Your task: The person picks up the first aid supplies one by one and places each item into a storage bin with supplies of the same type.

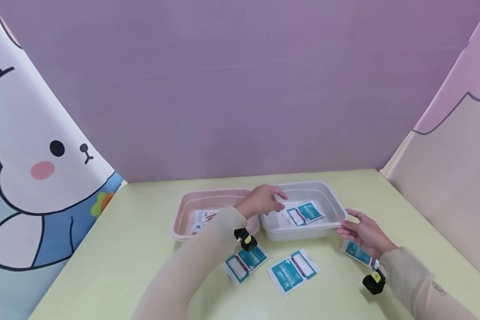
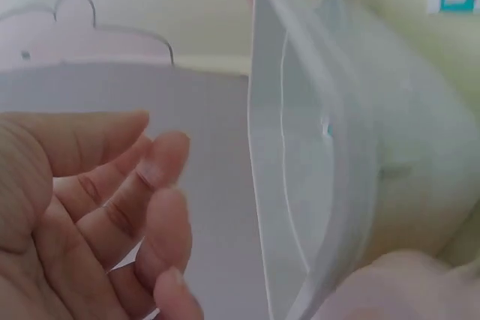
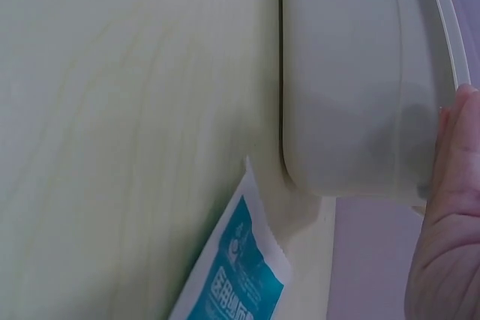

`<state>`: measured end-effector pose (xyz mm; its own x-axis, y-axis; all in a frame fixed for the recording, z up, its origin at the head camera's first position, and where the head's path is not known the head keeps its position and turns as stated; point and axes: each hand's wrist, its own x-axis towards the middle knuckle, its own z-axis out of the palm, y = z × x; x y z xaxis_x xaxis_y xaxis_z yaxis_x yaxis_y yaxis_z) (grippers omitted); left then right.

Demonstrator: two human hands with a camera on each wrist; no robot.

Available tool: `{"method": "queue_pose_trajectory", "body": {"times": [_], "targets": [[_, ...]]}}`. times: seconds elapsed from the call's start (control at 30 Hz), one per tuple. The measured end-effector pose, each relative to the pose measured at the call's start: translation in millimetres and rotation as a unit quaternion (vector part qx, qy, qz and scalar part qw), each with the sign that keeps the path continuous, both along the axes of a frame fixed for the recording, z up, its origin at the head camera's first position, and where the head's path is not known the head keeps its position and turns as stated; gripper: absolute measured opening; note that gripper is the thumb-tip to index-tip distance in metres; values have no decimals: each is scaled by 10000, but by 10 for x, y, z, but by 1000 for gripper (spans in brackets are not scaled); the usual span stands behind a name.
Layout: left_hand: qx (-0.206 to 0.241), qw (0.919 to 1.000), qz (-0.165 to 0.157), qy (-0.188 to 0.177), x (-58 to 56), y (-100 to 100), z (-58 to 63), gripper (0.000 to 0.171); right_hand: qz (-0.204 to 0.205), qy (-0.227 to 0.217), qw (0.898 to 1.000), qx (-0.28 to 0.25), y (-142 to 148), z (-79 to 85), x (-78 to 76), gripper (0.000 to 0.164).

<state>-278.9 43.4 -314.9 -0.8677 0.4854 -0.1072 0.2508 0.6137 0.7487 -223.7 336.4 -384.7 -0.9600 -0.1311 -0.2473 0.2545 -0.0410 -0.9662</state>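
Observation:
A white plastic tub (image 1: 330, 231) stands on the table, with teal-and-white packets (image 1: 310, 212) lying inside it. My left hand (image 1: 262, 200) hovers over its left side, fingers loosely bent; in the left wrist view nothing lies between the thumb and fingers. At the tub's front right corner, my right hand (image 1: 366, 233) pinches the rim, thumb on top and fingers below. Under that hand lies another teal packet (image 3: 240, 271), partly hidden in the head view. Two more flat packets, one on the left (image 1: 246, 263) and one nearer the middle (image 1: 294, 271), lie in front of the tub.
A pink tub (image 1: 184, 213) stands directly left of the white one, partly covered by my left forearm. Clear-and-white packages (image 1: 202, 218) with reddish parts lie in it. Behind the table rises a purple wall (image 1: 240, 111), with printed panels at both sides.

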Motion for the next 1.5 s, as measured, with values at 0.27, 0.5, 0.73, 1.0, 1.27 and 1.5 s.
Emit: {"method": "queue_pose_trajectory", "body": {"times": [0.27, 0.5, 0.73, 1.0, 1.27, 1.5], "targets": [[41, 9964, -765, -352, 455, -145, -99, 16, -4, -139, 9996, 239, 46, -26, 9, 71], [-1102, 9849, -1294, 327, 642, -191, -238, 21, -46, -169, 9996, 203, 52, -11, 15, 71], [-2066, 9669, -1314, 722, 711, -171, -445, 26, -112, -84, 9999, 31, 19, -24, 17, 72], [-2441, 9625, -906, 755, 710, -118, -611, 26, -163, 4, 9998, -127, -22, -29, 22, 73], [-2941, 9458, -907, 1034, 714, -73, -765, 30, -198, -8, 9997, -151, -30, -35, 34, 72], [-3146, 9378, -931, 1140, 733, -74, -805, 29, -210, -37, 9997, -92, -33, -42, 33, 71]]}}
